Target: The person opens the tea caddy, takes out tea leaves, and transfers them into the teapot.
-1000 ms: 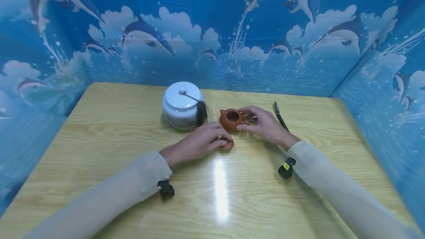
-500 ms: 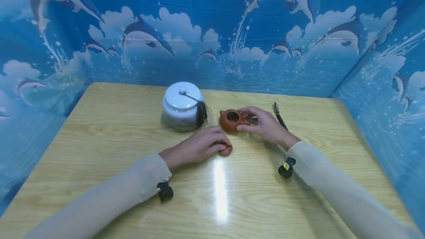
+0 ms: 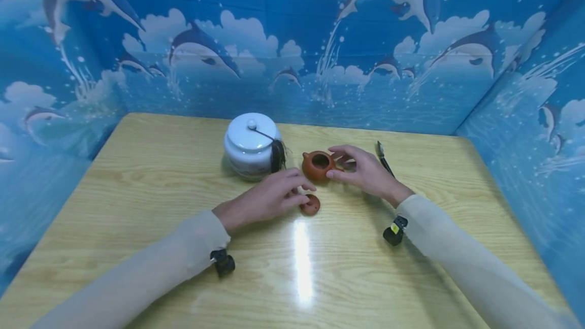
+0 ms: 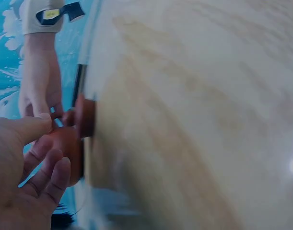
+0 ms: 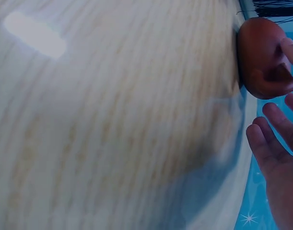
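A small reddish-brown clay teapot stands lidless on the table, its spout to the left. My right hand holds it at the handle side, thumb on the body and index finger near the back rim. In the right wrist view the thumb lies on the teapot, while the other fingers are spread apart from it. The round teapot lid lies on the table in front of the pot, knob up. My left hand hovers just over the lid, thumb and fingers parted and holding nothing.
A white lidded porcelain jar with a dark tassel stands left of the teapot. Behind the right hand lies a slim black tool with a metallic end. Dolphin-print cloth borders the wooden table.
The left hand has brought the lid slightly nearer, set it on the table and let it go, its fingers lifting and parting. The teapot has stayed put, with the right hand at it.
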`<state>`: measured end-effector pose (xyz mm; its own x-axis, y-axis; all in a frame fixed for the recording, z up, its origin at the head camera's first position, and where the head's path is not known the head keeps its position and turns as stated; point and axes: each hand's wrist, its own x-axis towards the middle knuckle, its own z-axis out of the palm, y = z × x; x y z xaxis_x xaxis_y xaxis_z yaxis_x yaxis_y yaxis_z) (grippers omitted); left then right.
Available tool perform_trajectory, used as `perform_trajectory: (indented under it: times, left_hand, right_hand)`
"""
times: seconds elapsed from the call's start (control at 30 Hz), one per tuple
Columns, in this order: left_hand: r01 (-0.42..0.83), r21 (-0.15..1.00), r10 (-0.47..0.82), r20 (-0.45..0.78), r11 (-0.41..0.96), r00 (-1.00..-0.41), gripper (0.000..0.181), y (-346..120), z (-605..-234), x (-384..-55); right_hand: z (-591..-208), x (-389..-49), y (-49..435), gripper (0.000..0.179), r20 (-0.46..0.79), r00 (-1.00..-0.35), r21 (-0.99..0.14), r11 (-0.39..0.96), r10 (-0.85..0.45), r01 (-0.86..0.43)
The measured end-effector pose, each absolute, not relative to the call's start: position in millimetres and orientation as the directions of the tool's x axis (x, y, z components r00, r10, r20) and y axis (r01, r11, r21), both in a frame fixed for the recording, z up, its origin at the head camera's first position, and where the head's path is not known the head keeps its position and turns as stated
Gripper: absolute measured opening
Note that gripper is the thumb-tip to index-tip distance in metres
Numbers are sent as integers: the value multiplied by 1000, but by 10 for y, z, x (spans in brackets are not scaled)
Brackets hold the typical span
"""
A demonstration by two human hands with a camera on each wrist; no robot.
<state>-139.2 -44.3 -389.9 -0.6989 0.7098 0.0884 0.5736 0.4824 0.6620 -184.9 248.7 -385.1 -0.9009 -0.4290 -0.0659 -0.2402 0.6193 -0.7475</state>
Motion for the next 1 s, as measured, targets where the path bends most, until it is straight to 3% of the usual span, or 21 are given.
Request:
perform_trajectory:
  times: [0.23,0.63,0.87,1.0]
  left_hand:
    - [543,635,657,72,550,-750,36,-630,-3633,-1396]
    - [564,622,555,239,543,-797,37,-1161,-3113,-1460]
    - [551,564,487,278,616,-828,44,-1448,-3081,-1546]
    - [512,563,463,242,648,-852,55,-1584,-3125,-1611]
  right_hand:
    - [-3730,-1880,2460,69,-36,-908,-729,632,-417,-261]
    - [-3486,-1951,2310,65,3,-906,-700,647,-423,-304]
    - [-3392,-1989,2120,62,13,-899,-703,635,-438,-320]
    - [-3323,-2016,2016,63,21,-893,-700,631,-449,-334]
